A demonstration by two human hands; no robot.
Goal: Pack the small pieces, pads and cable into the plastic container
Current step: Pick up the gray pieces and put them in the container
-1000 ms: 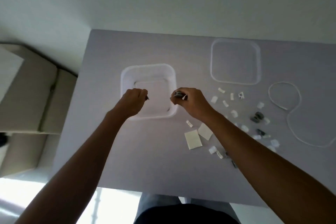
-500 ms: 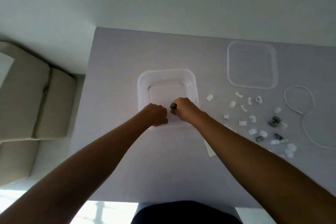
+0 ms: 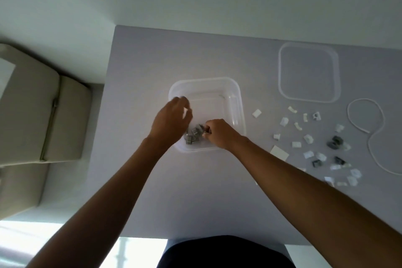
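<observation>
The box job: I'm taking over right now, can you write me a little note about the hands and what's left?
Left hand: blurred above the plastic container, fingers look loose, seemingly holding nothing.
Right hand: fingers curled at the container's near side; whether it holds a piece is unclear.
Done: a few grey pieces lie in the container.
Left: the scattered small pieces, the pad and the white cable, all on the table. The lid lies apart.

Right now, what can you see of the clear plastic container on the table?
The plastic container is a clear, square tub with rounded corners and a thick rim, standing upright and open on the grey table. Several small grey pieces lie at its near side. Both hands reach into it: the left hand, blurred, and the right hand. Its lid lies apart.
</observation>
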